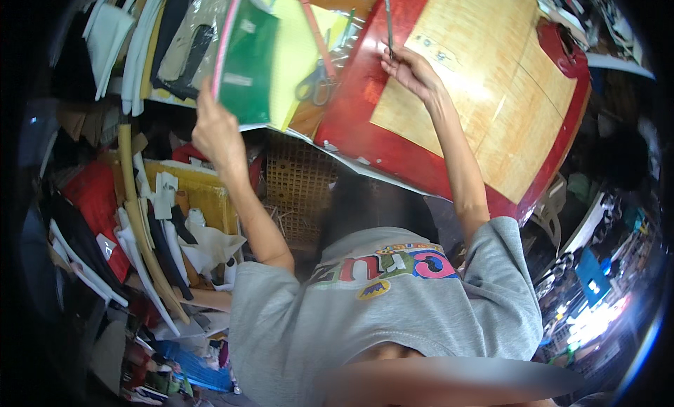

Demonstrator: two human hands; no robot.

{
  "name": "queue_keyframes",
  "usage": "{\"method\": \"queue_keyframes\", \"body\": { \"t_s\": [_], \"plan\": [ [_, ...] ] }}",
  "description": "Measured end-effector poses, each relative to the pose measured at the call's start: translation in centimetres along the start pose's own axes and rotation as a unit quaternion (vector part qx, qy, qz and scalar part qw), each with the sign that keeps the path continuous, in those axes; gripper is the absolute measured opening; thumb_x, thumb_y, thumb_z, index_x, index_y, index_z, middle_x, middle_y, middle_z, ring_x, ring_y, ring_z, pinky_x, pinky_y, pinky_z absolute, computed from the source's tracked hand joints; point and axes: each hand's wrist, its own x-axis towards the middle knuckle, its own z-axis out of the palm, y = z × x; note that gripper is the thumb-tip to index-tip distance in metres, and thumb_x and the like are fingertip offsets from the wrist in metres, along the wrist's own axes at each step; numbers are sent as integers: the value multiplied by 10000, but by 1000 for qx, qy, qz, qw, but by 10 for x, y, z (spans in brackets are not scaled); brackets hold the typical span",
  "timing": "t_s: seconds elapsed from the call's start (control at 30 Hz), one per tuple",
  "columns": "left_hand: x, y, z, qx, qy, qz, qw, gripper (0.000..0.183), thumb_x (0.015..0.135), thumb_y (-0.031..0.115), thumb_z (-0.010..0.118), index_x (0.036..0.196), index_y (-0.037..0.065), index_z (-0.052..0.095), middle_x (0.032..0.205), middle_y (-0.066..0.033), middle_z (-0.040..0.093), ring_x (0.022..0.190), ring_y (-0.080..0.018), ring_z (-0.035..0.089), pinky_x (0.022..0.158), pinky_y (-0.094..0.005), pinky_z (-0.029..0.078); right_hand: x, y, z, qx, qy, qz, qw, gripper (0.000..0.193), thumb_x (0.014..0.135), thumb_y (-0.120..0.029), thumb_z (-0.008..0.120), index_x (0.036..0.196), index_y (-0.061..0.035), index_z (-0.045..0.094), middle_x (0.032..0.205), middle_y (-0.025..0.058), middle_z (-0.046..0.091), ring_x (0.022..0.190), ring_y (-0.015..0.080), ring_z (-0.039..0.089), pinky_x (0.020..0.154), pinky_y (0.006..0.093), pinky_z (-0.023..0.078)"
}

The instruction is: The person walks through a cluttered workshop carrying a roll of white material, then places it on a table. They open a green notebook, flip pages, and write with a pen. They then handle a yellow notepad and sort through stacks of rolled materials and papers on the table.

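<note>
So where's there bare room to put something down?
Mostly on the pale wooden panel, between the right forearm and the dark red item; also the red border beside the scissors. It's crowded around the left hand: green pouch, yellow sheet.

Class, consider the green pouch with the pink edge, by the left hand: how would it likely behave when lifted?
The green pouch looks thin and flat, so it is probably light and may flex. Its smooth, plastic-looking face suggests it could be slippery.
</note>
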Motion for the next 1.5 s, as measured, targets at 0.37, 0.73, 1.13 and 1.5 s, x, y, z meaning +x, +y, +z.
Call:
{"method": "queue_keyframes", "body": {
  "t_s": [0.37, 0.73, 1.13, 1.5],
  "plan": [
    [-120, 130, 44, -607, -264, -43, 749, 386, 959, 98, 629, 1310, -12, 512, 1128, -39, 599, 1002, -92, 539, 915, -238, 424, -210, -19, -118, -10, 233, -399, 887, 160, 981, -205, 602, 1056, -68, 637, 899, -5, 605, 856, 108, 559, 853, 314, 480],
    [-330, 232, 133, -494, -375, 132, 773, 487, 1007, 127, 485, 1450, -13, 340, 1372, -260, 502, 1295, -338, 483, 1080, -414, 349, -298, 54, -265, -324, 481, -458, 674, 282, 1055, -179, 417, 1183, 44, 530, 1015, 172, 654, 931, 209, 661, 880, 336, 530],
    [-350, 222, 156, -257, -140, 593, 750, 560, 782, 253, 743, 1239, -23, 576, 1348, -203, 530, 1269, -333, 499, 1113, -459, 358, -303, 59, -270, -240, 399, -548, 695, 528, 1044, -392, 384, 1223, 89, 507, 1078, 222, 625, 1010, 287, 655, 931, 389, 537],
    [-355, 217, 163, -596, -286, 207, 721, 366, 993, 281, 568, 1142, -42, 655, 792, -40, 625, 803, -79, 534, 727, -261, 453, -299, 53, -285, -181, 368, -581, 703, 460, 1052, -347, 377, 1152, 74, 531, 925, 213, 679, 762, 256, 704, 723, 345, 589]
  ]
}}
